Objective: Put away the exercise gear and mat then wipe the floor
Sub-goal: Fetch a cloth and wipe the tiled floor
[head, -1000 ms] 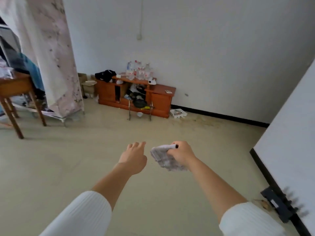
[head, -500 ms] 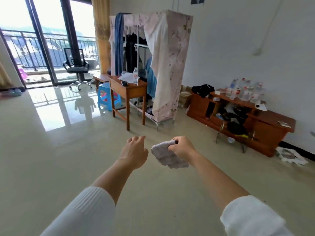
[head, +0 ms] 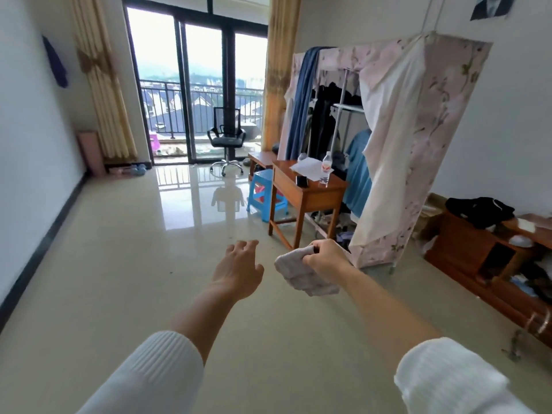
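Observation:
My right hand (head: 327, 258) grips a crumpled white cloth (head: 301, 273), held out in front of me above the beige tiled floor (head: 134, 279). My left hand (head: 239, 270) is stretched out beside it, a little to the left, fingers loosely curled and holding nothing. A rolled pink mat (head: 89, 153) stands upright against the left wall near the curtain. Small pink and blue items (head: 131, 170) lie on the floor beside it; I cannot tell what they are.
A wooden desk (head: 307, 192) with a water bottle (head: 326, 168) and a blue stool (head: 264, 194) stand ahead on the right. Behind them is a fabric wardrobe (head: 412, 138). A low wooden cabinet (head: 490, 258) lines the right wall. An office chair (head: 227, 138) sits by the glass balcony doors (head: 197, 85).
My view has swung left, from the low cabinet and wall to the balcony doors and the left wall. Both hands keep the same pose, the right still holding the cloth.

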`<state>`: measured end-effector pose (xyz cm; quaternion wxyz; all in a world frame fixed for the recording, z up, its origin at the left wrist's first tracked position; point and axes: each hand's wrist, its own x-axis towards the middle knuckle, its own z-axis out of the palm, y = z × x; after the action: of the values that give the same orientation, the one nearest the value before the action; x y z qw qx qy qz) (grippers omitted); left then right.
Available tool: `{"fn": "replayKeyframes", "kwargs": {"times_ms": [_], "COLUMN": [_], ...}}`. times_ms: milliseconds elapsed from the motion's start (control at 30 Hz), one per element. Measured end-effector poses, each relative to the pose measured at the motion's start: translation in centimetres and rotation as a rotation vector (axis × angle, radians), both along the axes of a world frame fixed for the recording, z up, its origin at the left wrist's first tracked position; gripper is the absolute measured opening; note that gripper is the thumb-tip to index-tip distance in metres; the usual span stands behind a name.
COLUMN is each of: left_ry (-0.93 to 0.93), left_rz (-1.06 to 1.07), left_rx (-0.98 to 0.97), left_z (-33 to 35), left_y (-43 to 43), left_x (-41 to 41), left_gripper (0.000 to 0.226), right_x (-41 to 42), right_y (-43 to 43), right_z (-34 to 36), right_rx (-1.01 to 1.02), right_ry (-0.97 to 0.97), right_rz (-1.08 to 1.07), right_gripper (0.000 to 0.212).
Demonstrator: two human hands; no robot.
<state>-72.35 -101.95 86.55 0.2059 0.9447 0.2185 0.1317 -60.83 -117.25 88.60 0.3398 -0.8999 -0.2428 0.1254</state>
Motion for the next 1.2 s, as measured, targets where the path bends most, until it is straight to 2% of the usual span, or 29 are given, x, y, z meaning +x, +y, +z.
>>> {"fn": "replayKeyframes", "kwargs": {"times_ms": [200,367,633,800,933,1133,1200], "left_ry": [0.018,0.043,0.079,0.097,0.041,-0.015,-0.031], "left_rz": [0.122,0.159,0.211,0.198,0.245,0.388,0.449], "left_rx": [-0.008,0.043,0.091,0.236,0.272,0.254,0.223], "left_z": [-0.3,-1.4,-1.2,-1.5,-2.1,-2.6,-2.3], "left_y": [12.4,25.9,46.3,56.2,64.1,77.3,81.4], "left_x": [8.3,15.7,27.0,33.5,39.8,50.7,53.7], "left_gripper": [0.057,0.057,0.057,0.057,0.057,0.055,0.054], "right_x": [9.9,17.3,29.1,36.3,43.0,55.8,59.3], "right_y": [15.0,28.5,48.0,58.3,66.9,81.3,85.7], "right_z": [-1.1,-2.4,-1.3,-0.9,-1.1,-1.4,-1.0], "right_rx": [-0.018,-0.014,0.026,0.069,0.142,0.222,0.211], "right_ry": [-0.009,-0.030,0.011,-0.011,-0.016,0.019,0.040], "right_rz": [0.092,0.181,0.187,0.211,0.210,0.281,0.313], "right_gripper": [0.011,0.009,0.012,0.017,0.023,0.010,0.013]}}
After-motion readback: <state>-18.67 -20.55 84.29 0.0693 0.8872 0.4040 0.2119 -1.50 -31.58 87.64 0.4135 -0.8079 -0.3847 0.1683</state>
